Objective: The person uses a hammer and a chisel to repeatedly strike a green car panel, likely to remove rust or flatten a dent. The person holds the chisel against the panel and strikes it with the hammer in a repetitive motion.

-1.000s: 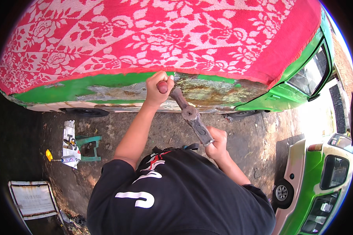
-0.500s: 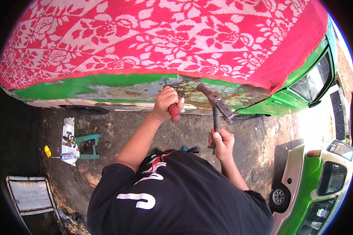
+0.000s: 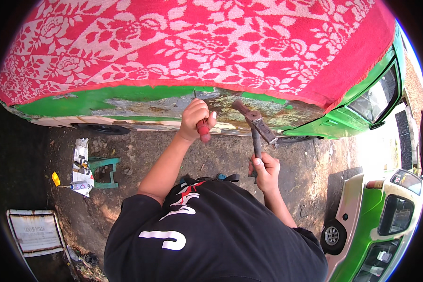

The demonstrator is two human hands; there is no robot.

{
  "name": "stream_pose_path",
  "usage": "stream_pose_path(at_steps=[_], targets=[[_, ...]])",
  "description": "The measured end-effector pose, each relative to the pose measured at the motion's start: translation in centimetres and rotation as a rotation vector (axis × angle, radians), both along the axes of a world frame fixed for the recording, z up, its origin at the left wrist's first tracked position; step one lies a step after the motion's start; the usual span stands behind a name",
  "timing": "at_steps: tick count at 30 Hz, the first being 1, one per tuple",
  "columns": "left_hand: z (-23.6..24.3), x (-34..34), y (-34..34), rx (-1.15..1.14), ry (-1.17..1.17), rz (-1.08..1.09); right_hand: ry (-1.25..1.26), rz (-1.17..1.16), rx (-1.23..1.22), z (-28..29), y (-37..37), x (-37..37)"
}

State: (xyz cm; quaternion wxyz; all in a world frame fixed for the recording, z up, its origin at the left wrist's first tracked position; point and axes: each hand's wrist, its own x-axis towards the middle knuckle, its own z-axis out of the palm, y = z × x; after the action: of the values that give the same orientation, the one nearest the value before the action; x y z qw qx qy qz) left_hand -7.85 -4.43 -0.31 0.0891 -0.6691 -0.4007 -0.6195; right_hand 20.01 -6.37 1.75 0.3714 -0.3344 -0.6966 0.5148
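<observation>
My left hand (image 3: 194, 117) is wrapped round a red-handled screwdriver (image 3: 204, 133), its butt end towards me. The thin shaft points away at the side of a green vehicle (image 3: 141, 107), where the paint is scraped to grey and rusty brown; whether the tip touches cannot be made out. In my right hand (image 3: 266, 173) is a hammer (image 3: 254, 117), gripped low on its dark handle. Its rusty head is raised to the right of the screwdriver, apart from it.
A red and pink floral cloth (image 3: 197, 47) covers the vehicle's upper part. On the ground at left are a green stool (image 3: 109, 172), a spray can (image 3: 78, 185) and a yellow object (image 3: 56, 179). Another green and white vehicle (image 3: 369, 211) stands at right, a framed sign (image 3: 35, 232) at lower left.
My left hand and the screwdriver have shifted slightly left and away from me. The hammer head has moved a little left, with its face turned somewhat. Both hands keep their grip.
</observation>
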Motion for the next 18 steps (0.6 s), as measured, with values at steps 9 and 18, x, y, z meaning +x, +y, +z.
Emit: stream_pose_path(at_steps=[9,18], targets=[[-0.2,-0.4,0.2,-0.008,-0.047,-0.012,0.007,-0.014,0.005,0.3,-0.2,-0.6],[0.2,-0.2,0.4,-0.019,-0.098,-0.042,-0.128,0.045,0.077,0.7,-0.6,-0.5]])
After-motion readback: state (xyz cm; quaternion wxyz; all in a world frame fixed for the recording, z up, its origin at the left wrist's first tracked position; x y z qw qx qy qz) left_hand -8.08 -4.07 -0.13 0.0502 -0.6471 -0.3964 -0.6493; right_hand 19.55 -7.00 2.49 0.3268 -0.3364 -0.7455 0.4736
